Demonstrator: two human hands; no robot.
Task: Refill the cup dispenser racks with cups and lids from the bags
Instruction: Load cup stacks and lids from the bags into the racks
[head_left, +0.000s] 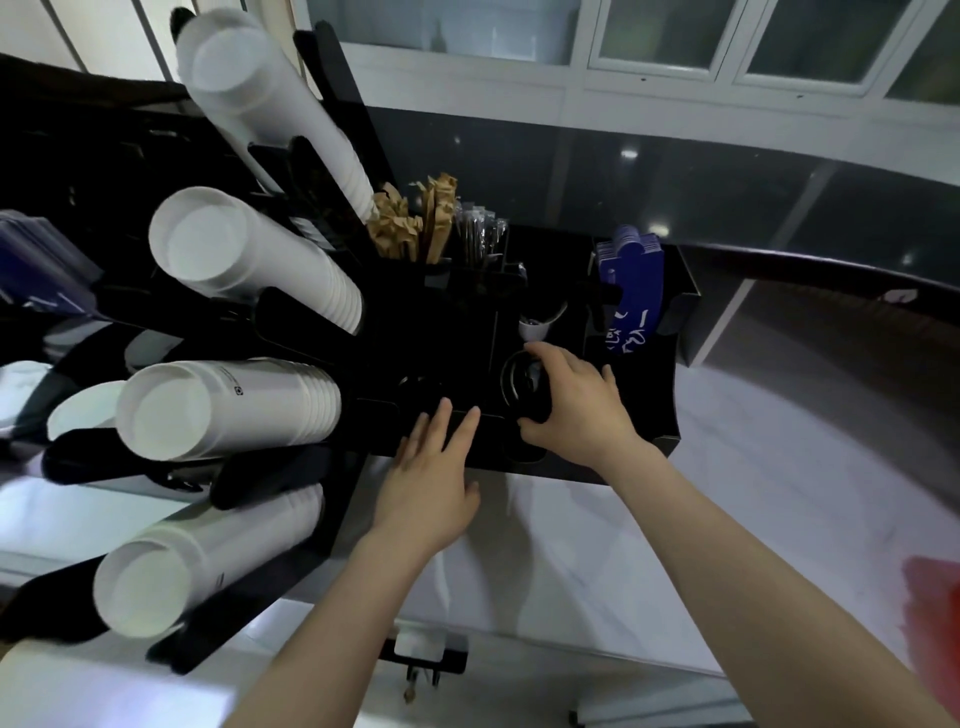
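Observation:
A black dispenser rack (415, 322) stands on the white counter. On its left side, several slanted holders carry stacks of white paper cups (234, 410), their bottoms facing me. My right hand (576, 405) grips a stack of black lids (527, 387) in a round slot at the rack's front right. My left hand (431, 478) lies with straight fingers on the rack's front edge, beside the neighbouring slot.
Brown paper packets (410, 218) and wrapped straws (478, 234) stand in the back compartments. A small white cup with a spoon (537, 325) sits behind the lids. Blue cardboard sleeves (631, 291) fill the right compartment. A white marbled counter (727, 519) spreads to the right.

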